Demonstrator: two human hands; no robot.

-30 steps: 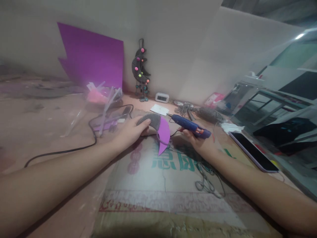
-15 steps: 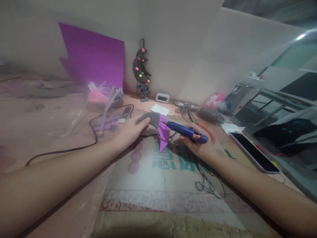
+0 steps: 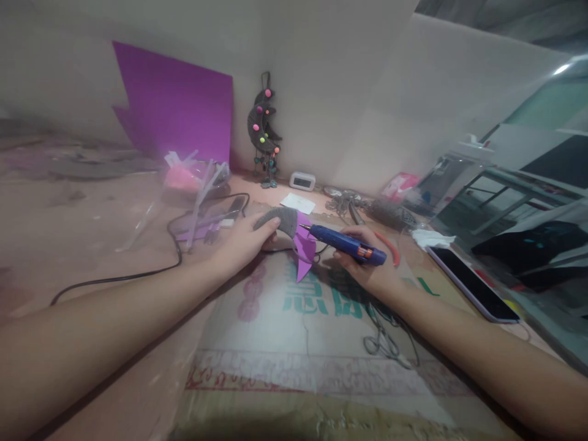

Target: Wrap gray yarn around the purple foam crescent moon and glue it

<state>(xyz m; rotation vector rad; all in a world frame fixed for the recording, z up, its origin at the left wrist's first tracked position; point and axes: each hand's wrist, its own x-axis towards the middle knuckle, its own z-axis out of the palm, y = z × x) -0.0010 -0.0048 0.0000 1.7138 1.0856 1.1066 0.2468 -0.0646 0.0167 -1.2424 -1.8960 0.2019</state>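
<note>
Above a flat cardboard sheet (image 3: pixel 266 343) printed in green and red, a purple crescent of thin sheet material (image 3: pixel 305 248), partly wound with grey cord (image 3: pixel 285 218), was held by its wound end, pinched between the thumb and fingers of the left hand (image 3: pixel 250 240). A slim dark-blue glue gun (image 3: pixel 345 243) was gripped in the right hand (image 3: pixel 374 275). Within the last second, its metal nozzle had been brought from beyond the crescent's right edge to the bare purple beside the winding; that border could be judged the spot being worked. Whether it was touched could not be told. The crescent's long axis was curved rightward, then down, its bare point directed toward the wearer; the gun was held crosswise, nozzle pointed left.
</note>
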